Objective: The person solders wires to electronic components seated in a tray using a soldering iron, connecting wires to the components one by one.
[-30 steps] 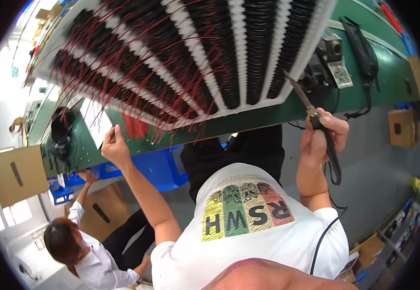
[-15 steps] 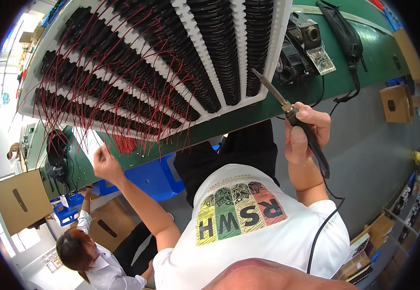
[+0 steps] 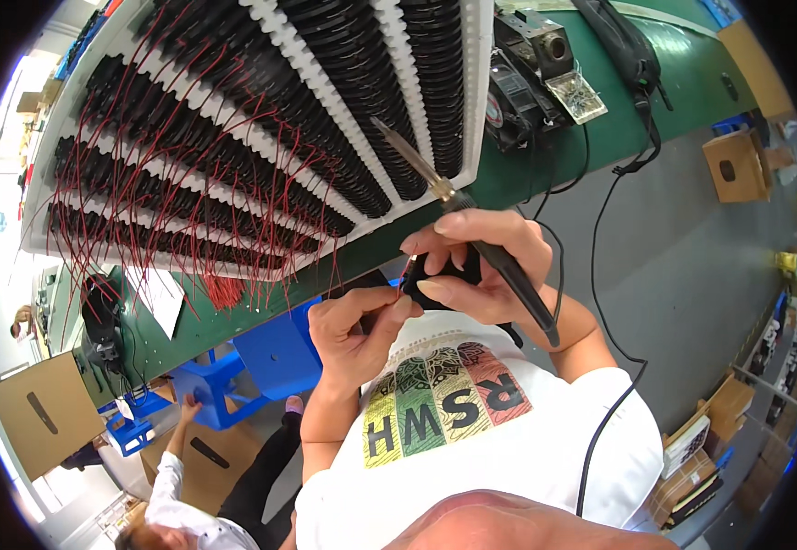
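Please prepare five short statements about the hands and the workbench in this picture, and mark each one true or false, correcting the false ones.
1. The right hand holds a soldering iron. True.
2. The left hand grasps the white paper sheet. False: the white paper sheet lies on the green workbench; the left hand is close to the right one, its fingertips together.
3. Black ribbed parts stand in rows in the white tray. True.
4. The iron's tip points down at the floor. False: it points up and left in the picture, across the tray.
5. The plastic stool is red. False: the plastic stool is blue.
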{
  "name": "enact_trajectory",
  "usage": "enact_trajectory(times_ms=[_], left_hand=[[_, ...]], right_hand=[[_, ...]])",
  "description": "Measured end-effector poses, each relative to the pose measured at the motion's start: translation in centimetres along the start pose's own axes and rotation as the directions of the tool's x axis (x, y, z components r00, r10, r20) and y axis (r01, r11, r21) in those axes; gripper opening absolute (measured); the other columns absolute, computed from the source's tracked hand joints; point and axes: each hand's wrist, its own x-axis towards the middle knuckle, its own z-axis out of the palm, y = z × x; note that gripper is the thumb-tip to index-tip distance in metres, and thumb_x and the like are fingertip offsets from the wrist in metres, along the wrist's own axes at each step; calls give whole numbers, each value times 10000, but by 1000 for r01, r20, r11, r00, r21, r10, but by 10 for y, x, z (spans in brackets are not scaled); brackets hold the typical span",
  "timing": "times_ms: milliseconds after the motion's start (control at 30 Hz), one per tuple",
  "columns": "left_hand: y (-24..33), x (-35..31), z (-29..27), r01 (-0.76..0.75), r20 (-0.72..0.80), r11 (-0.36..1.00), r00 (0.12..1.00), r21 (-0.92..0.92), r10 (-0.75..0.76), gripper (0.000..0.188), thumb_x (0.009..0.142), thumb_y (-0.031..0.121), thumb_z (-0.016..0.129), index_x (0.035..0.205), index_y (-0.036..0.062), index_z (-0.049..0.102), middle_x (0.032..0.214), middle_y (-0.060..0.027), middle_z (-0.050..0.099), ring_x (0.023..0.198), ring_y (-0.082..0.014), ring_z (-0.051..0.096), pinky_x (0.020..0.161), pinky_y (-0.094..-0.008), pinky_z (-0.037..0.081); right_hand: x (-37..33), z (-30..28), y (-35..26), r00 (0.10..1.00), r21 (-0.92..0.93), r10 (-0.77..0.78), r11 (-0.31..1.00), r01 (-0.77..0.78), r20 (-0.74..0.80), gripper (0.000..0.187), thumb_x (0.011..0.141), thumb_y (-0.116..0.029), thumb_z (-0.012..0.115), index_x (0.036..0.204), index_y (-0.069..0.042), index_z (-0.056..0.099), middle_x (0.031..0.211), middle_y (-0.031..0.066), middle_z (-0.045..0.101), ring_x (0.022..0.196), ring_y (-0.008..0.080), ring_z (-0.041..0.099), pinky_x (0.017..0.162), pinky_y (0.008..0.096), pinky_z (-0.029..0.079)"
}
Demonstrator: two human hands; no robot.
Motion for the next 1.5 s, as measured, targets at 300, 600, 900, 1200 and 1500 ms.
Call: enact_trajectory(times_ms=[300,600,900,1200,1500], left_hand=[[17,17,6,8,132,982,991,186,-33,87,809,-47,751,887,-26,718,640,-37,687,448,-68,411,431,-181,332],[3,14,15,-171,-49,985,984,6,171,67,841,-25,729,903,-37,704,789,-117,712,562,-98,548,507,-206,425],[-15,60,12,-195,-330,957,908,214,259,38,867,-12,692,903,-22,700,932,-120,739,714,-133,626,643,-228,492],[-3,73,3,-158,-279,799,883,580,377,73,836,-35,708,898,-7,733,948,-74,743,756,-169,662,713,-259,531],[-2,76,4,-177,-261,777,877,603,403,79,815,-34,731,885,-2,745,921,-64,736,739,-153,648,691,-256,520]], right_hand=[[1,-8,-1,995,-11,37,999,-36,95,458,778,67,795,1164,-38,571,870,162,757,637,147,678,532,207,507],[6,-9,3,975,-174,-182,964,203,129,433,764,51,811,1137,-14,600,837,124,754,629,148,677,537,212,523],[4,-5,3,991,-199,-111,975,95,-73,324,772,34,767,1084,-2,689,736,64,702,536,115,542,487,224,456],[16,-3,-10,988,-234,6,971,-43,-155,252,790,1,706,1041,19,697,678,52,649,501,116,497,468,231,424],[17,-13,4,994,-286,-57,955,82,94,239,790,-45,641,1006,56,654,653,77,655,413,114,404,422,212,345]])
